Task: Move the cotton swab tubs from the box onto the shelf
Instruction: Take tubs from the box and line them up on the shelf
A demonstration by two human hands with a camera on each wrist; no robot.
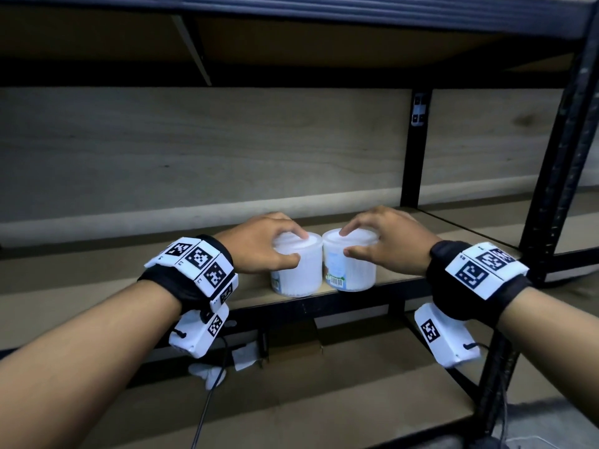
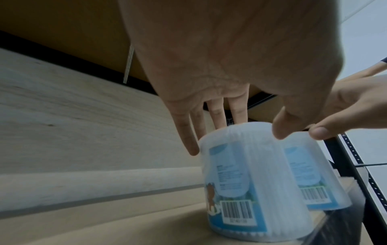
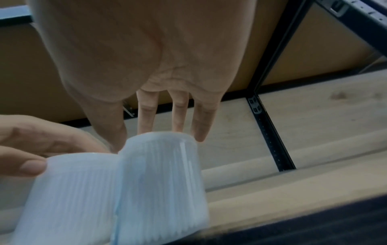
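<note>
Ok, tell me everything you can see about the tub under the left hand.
The left tub is a squat, translucent white plastic cylinder with a lid, packed with upright cotton swabs. A pale blue label with a barcode wraps its side. It stands upright near the front edge of the wooden shelf, right beside the right tub; whether they touch is unclear. The left hand grips it from above, fingers on its lid and side.

Dim light here, and a black metal shelving rack (image 1: 416, 150) fills the view, its perforated front upright (image 1: 565, 131) running down the right edge. The fibreboard shelf boards (image 1: 97, 280) are tan; the underside of the upper board (image 1: 291, 43) sits in shadow. Behind the rack, a pale wood-grain back panel (image 1: 227, 144) spans the rear edge. A lower shelf board (image 1: 291, 400) shows below, with a thin cable (image 1: 204, 413) trailing across it.
</note>
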